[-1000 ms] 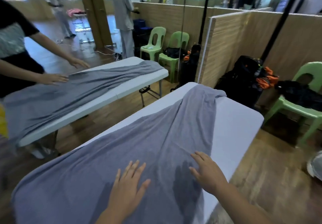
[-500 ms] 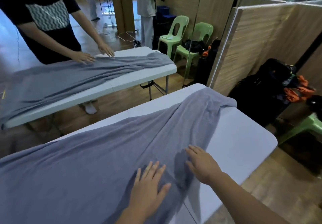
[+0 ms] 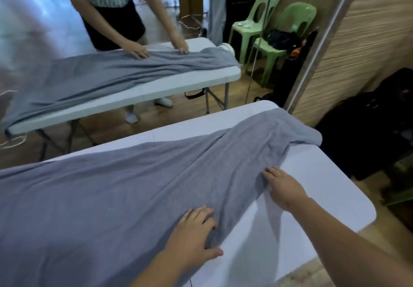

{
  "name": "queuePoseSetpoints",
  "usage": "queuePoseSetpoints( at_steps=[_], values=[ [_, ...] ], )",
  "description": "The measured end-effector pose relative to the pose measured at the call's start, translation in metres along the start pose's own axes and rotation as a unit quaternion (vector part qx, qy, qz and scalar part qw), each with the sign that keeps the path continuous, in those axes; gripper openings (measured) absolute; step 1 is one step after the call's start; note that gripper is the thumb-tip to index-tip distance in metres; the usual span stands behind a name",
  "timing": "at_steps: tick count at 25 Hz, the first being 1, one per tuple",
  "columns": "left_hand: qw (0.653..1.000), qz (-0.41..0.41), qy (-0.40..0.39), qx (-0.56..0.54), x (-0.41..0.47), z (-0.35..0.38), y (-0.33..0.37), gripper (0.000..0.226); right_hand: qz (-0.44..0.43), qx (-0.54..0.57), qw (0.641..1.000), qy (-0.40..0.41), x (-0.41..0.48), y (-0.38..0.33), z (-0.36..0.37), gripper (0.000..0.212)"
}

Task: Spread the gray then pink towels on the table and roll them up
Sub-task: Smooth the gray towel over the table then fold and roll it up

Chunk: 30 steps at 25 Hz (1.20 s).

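A large gray towel [image 3: 116,186] lies spread along my white folding table [image 3: 317,188], wrinkled and bunched toward its far right end, where a corner reaches the table's far edge. My left hand [image 3: 194,235] presses flat on the towel's near edge, fingers apart, thumb on the bare tabletop. My right hand [image 3: 283,188] rests palm down on the towel's right border, fingers spread over a fold. Neither hand grips the cloth. No pink towel is in view.
A second white table [image 3: 156,90] stands beyond a strip of wooden floor, with another person [image 3: 107,7] smoothing a gray towel on it. Green plastic chairs [image 3: 257,18] and dark bags [image 3: 366,130] stand along the wooden partition [image 3: 368,40] at right.
Both my hands slid to the right along the towel, drawing its near edge back so more bare tabletop shows at right. My view tilted down and left. The other person's hands moved along their towel.
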<state>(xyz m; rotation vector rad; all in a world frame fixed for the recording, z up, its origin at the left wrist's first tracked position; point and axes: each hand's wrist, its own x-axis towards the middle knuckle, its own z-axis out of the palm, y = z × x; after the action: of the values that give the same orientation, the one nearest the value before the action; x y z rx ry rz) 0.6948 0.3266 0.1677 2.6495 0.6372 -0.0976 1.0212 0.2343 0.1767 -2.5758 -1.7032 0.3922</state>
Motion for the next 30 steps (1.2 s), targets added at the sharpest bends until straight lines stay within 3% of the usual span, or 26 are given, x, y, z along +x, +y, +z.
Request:
queuePoseSetpoints(
  at_steps=[4,6,13,21,24,30],
  values=[
    [0.997,-0.033,0.066,-0.011,-0.006,0.02,0.012,0.023,-0.072,-0.04,0.996,0.03,0.02,0.042,0.002,0.027],
    [0.993,-0.038,0.105,-0.023,-0.01,0.026,0.017,0.016,-0.099,-0.061,0.992,0.047,0.015,0.056,0.004,0.015],
    [0.988,0.043,0.143,-0.033,-0.05,0.064,0.057,0.014,-0.124,-0.037,0.987,0.093,-0.098,0.098,0.015,0.008],
    [0.984,0.132,0.122,0.005,-0.077,0.092,0.069,0.024,-0.082,-0.02,0.995,0.059,-0.185,0.09,0.017,0.01],
    [0.986,0.127,0.103,0.037,-0.07,0.082,0.061,0.017,-0.074,-0.002,0.996,0.042,-0.165,0.079,0.005,0.013],
    [0.983,0.02,0.183,0.016,0.023,-0.023,-0.012,0.024,-0.152,0.019,0.986,0.063,-0.012,0.006,-0.048,0.023]
  ],
)
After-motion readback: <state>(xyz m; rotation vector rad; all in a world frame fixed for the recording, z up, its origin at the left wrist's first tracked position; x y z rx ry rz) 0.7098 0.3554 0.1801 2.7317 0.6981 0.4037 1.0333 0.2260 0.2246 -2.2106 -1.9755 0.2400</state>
